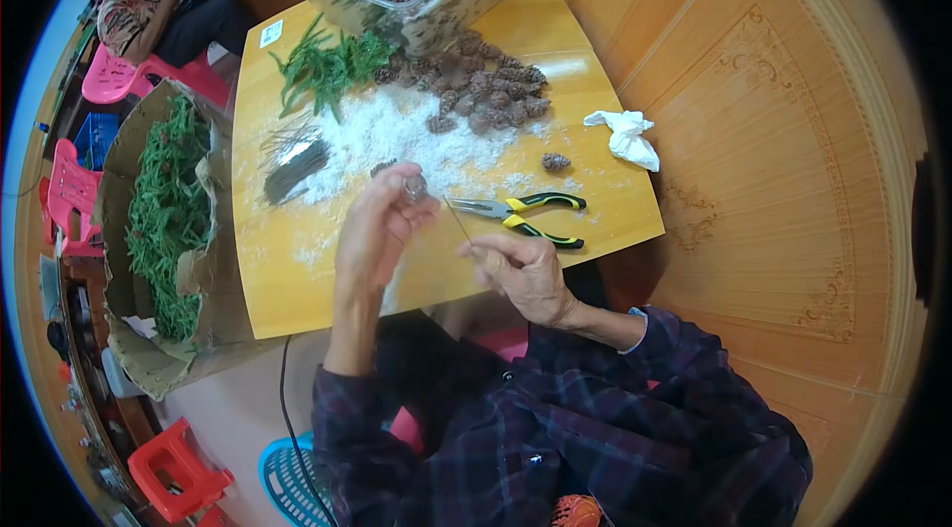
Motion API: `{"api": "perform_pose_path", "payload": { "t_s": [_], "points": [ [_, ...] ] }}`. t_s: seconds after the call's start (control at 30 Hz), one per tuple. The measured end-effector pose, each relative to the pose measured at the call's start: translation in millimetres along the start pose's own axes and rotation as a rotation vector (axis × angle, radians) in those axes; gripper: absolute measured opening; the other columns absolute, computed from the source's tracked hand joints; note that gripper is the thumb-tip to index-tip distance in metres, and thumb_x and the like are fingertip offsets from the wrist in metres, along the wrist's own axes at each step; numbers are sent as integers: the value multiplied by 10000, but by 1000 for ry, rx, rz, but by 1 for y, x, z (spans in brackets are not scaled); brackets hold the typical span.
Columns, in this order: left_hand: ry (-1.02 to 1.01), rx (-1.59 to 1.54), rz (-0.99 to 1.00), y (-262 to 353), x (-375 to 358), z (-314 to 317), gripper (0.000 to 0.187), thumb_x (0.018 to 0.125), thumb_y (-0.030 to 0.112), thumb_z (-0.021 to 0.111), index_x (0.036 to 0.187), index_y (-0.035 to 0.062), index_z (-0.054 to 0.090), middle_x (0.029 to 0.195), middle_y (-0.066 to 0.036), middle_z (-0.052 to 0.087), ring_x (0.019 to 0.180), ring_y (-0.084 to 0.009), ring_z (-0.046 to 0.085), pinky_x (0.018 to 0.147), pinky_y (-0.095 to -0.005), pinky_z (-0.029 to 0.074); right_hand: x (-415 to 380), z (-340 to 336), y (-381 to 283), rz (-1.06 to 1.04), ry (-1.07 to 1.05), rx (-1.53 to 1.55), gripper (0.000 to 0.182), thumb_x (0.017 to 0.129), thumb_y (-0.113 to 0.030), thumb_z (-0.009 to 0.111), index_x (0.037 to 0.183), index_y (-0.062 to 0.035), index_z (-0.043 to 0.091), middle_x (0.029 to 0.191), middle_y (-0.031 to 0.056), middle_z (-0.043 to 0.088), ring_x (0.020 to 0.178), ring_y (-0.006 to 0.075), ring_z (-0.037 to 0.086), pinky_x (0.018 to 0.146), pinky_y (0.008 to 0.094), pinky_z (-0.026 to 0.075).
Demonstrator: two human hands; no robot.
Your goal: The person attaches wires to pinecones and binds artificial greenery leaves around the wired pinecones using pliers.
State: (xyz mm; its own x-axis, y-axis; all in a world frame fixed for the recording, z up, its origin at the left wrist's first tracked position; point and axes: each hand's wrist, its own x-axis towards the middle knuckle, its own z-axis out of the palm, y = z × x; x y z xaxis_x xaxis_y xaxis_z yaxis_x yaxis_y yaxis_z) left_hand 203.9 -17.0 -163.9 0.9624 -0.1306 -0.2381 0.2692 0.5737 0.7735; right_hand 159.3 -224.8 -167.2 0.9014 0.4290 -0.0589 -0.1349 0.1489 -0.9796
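My left hand (382,220) is raised over the near part of the table, fingers closed around a small pine cone (415,189). Just to its right, my right hand (524,274) pinches a thin wire (458,220) that slants up toward the cone. Behind the hands lie long-nose pliers (526,213) with yellow and black handles, their jaws pointing left. A single pine cone (556,162) rests beyond the pliers. White flakes (397,135) are heaped past my left hand, beside a bundle of cut wires (296,170).
Loose pine cones (486,86) and green sprigs (332,66) lie before a clear plastic bin (436,16) of cones. A crumpled tissue (627,138) sits at the table's right. Left of the table stands a cardboard box (119,269) of greenery. A person (149,6) sits at the far left.
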Motion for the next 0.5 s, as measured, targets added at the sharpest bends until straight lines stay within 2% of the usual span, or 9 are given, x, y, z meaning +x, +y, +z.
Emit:
{"api": "perform_pose_path", "payload": {
  "t_s": [0.07,0.2,0.3,0.4,0.5],
  "points": [
    [-35,-95,57,-13,-20,5,341,914,168,536,1203,-10,506,920,-103,612,892,-219,627,771,-332,496,10,3,-10,-34,-6,-83,204,951,-114,535,1079,18,624,729,-10,560,652,39,493,587,196,424],
    [3,-56,30,-19,-44,9,406,890,124,581,1253,-27,480,1012,-125,620,921,-220,622,808,-337,486,23,7,-8,-84,-30,-224,183,948,-125,542,1053,-5,631,639,-37,499,604,27,463,526,208,390],
    [2,-7,109,-20,-46,5,408,883,107,589,1249,-34,479,1007,-123,610,916,-214,621,815,-337,482,21,11,-16,-86,-55,-237,167,939,-117,554,1025,-4,643,645,-37,506,599,28,464,524,209,392],
    [-67,16,156,-18,-50,7,340,884,87,581,1201,-27,530,970,-99,617,886,-191,612,799,-289,464,19,11,-12,-164,-54,-343,161,940,-109,552,1006,-17,666,641,-30,538,568,32,460,511,210,389],
    [-89,108,169,-25,-52,1,349,879,80,587,1208,-22,532,961,-86,618,870,-164,605,818,-287,464,19,8,-9,-278,-62,-414,149,933,-101,561,991,-7,662,660,-29,555,562,32,453,509,207,383]
  ]
}}
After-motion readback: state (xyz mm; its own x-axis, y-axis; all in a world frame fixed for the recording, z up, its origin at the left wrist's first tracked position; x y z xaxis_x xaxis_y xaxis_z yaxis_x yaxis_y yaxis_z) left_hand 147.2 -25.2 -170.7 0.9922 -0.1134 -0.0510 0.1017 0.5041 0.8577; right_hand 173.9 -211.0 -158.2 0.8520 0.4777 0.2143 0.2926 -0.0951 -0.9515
